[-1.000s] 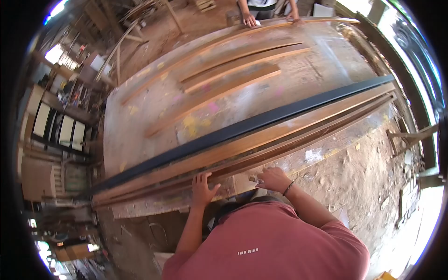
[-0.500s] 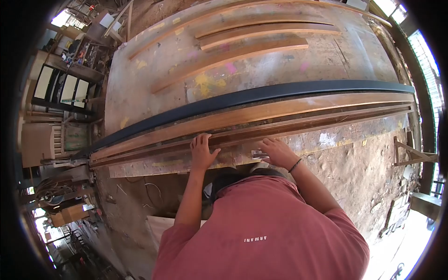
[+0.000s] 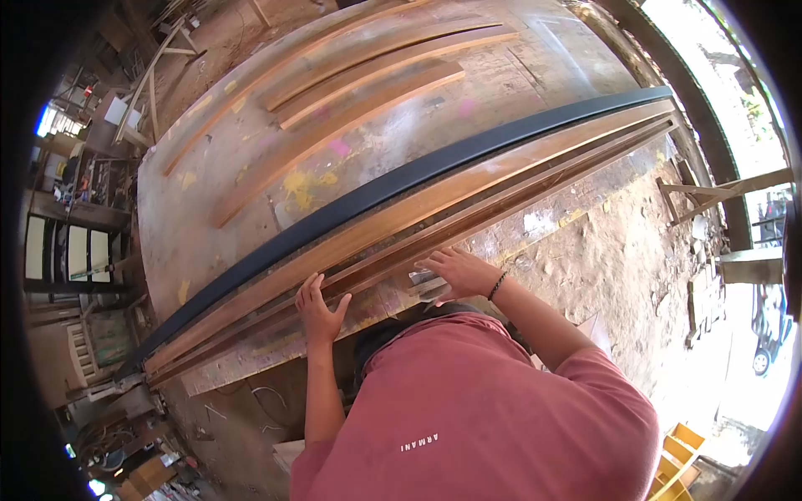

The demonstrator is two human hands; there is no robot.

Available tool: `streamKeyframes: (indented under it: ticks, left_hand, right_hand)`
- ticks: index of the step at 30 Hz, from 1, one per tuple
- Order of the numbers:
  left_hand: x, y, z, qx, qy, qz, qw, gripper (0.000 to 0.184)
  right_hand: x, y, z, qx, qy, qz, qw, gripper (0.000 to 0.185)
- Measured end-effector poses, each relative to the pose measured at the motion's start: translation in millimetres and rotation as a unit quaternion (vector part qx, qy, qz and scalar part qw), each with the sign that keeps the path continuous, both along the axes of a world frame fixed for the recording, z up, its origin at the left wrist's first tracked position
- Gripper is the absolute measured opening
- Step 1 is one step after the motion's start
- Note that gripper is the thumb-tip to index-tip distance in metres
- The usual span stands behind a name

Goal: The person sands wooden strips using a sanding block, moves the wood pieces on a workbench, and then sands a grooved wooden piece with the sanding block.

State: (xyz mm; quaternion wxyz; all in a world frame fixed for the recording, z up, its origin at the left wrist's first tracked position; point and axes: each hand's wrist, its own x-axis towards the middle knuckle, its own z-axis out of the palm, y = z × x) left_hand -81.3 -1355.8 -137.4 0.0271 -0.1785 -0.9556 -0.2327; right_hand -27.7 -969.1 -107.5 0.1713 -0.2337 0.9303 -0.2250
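Both hands were palm down at the near edge of a worn counter; the left hand was wide, its thumb spread from slightly curved fingers whose tips were on or just above a long grooved strip of reddish-brown wood; the right hand, a dark braided bracelet at its wrist, had its fingers stretched toward the same strip, but whether it gripped the small pale piece beneath it could not be told; the strip ran diagonally along the counter's near side, beside a smooth, lighter-brown plank and a matte blue-black bar; beyond these, shorter wooden boards lay on the scuffed, paint-splashed surface.
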Motion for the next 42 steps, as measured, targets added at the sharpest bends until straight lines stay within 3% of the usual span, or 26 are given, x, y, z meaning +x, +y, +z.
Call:
streamKeyframes:
  ticks: [4,9,13,15,18,19,21,23,26,27,31,35,38,42]
  left_hand:
    - [-12,-5,-4,0.024,0.027,-0.022,0.999,0.079]
    - [-34,-5,-6,0.040,0.029,-0.067,0.997,0.080]
    - [-46,0,-11,0.054,0.032,-0.108,0.992,0.085]
    - [-48,2,-14,0.055,0.031,-0.123,0.990,0.086]
    - [-51,9,-19,0.038,0.040,-0.133,0.990,0.091]
    - [-52,10,-21,0.038,0.038,-0.132,0.990,0.091]
    - [-55,19,-26,0.050,0.054,-0.120,0.990,0.094]
    - [-53,29,-27,0.029,0.049,-0.102,0.993,0.096]
    - [-49,43,-29,-0.016,0.051,-0.063,0.997,0.097]
    - [-47,49,-31,-0.038,0.056,-0.046,0.997,0.097]
    - [-39,55,-31,-0.059,0.038,-0.014,0.997,0.094]
    - [-35,65,-27,-0.086,0.040,0.010,0.995,0.092]
    - [-36,65,-29,-0.092,0.047,0.008,0.995,0.091]
    - [-34,69,-27,-0.106,0.026,0.033,0.994,0.090]
  right_hand:
    - [10,-1,1,0.007,0.017,-0.011,1.000,0.098]
    - [18,-18,-2,0.063,0.001,-0.069,0.996,0.075]
    - [25,-29,1,0.070,-0.018,-0.113,0.991,0.066]
    - [28,-34,5,0.037,0.034,-0.156,0.987,0.047]
    - [24,-32,23,-0.021,-0.017,-0.265,0.964,0.032]
    - [18,-31,30,-0.021,-0.018,-0.265,0.964,0.032]
    - [0,-29,38,-0.039,0.108,-0.357,0.927,0.035]
    - [-25,-29,23,-0.022,0.159,-0.365,0.917,0.036]
    - [-71,-36,-10,-0.063,0.248,-0.348,0.902,0.038]
    - [-83,-41,-25,0.001,0.285,-0.288,0.914,0.039]
    - [-91,-54,-48,0.039,0.291,-0.209,0.933,0.043]
    - [-83,-40,-50,-0.032,0.271,-0.216,0.937,0.045]
    - [-80,-22,-58,0.009,0.278,-0.152,0.948,0.043]
    - [-87,51,-51,-0.047,0.176,-0.271,0.945,0.039]
